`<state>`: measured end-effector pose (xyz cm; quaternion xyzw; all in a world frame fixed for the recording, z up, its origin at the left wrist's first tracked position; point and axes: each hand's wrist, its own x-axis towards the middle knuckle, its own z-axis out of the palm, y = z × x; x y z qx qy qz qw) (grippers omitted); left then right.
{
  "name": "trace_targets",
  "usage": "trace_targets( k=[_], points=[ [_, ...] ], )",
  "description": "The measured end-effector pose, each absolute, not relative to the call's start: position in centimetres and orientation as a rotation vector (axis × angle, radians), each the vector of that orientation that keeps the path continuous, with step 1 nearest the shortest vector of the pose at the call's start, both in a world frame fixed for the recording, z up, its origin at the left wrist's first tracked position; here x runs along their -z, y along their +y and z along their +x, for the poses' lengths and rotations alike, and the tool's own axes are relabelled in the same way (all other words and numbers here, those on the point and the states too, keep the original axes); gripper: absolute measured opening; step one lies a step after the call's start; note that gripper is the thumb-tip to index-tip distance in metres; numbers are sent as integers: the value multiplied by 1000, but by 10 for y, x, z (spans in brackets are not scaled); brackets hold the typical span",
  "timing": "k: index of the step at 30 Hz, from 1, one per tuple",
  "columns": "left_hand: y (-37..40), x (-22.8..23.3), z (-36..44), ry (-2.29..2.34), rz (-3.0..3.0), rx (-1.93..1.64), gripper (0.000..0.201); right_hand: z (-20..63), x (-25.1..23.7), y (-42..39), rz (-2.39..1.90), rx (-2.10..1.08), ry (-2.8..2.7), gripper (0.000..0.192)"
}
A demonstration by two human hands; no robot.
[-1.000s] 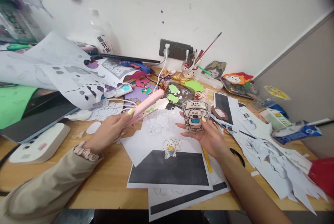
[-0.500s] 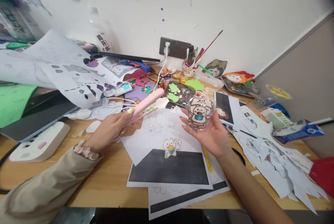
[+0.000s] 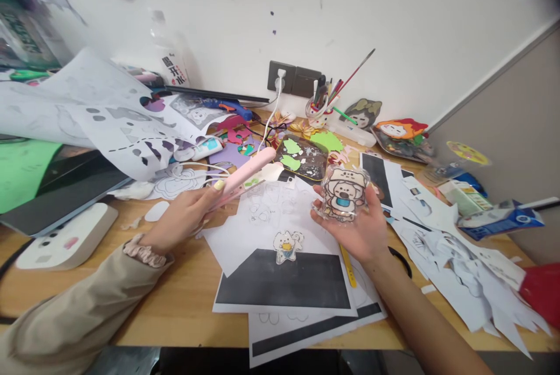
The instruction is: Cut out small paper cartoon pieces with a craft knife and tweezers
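Note:
My left hand [image 3: 181,220] grips a long pink tool [image 3: 245,177] with a white cord, holding it slanted above the papers at the desk's middle. My right hand [image 3: 361,226] holds a clear plastic cartoon cutout [image 3: 345,194] of a brown-and-white character, lifted a little off the desk with its face toward me. Between my hands, a smaller cartoon cutout [image 3: 286,245] lies on a white sheet with a black block [image 3: 284,281]. A yellow strip [image 3: 347,264] peeks out beneath my right wrist.
Cut paper scraps [image 3: 455,252] cover the desk's right side. A brush cup [image 3: 317,109] and wall socket [image 3: 291,79] stand at the back. Stencil sheets [image 3: 109,124] and a laptop [image 3: 56,188] fill the left, with a white device [image 3: 65,241] near the front edge.
My right hand has carried the plastic cutout to the right and slightly tilted it. My left hand and the pink tool have stayed put.

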<state>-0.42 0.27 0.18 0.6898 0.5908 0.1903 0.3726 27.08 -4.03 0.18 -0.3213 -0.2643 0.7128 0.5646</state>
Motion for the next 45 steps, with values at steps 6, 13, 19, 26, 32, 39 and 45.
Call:
trace_targets(
  k=[6, 13, 19, 26, 32, 39, 45],
  points=[
    [7, 4, -5, 1535, 1806, -503, 47, 269, -5, -43, -691, -1707, -658, 69],
    [9, 6, -7, 1539, 1866, -493, 46, 272, -4, -41, -752, -1727, -621, 64],
    [9, 5, -7, 1538, 1892, -494, 45, 268, -8, -41, -729, -1717, -673, 59],
    [7, 5, -6, 1531, 1829, -516, 45, 274, -7, -38, -916, -1572, -704, 57],
    [8, 5, -6, 1521, 1818, -509, 45, 283, -8, -37, -1166, -1368, -682, 54],
    [4, -2, -4, 1482, 1799, -480, 46, 294, -6, -42, -1468, -1169, -1096, 30],
    [1, -6, -2, 1469, 1749, -482, 45, 298, -8, -45, -1624, -1243, -1550, 24]
  ],
)
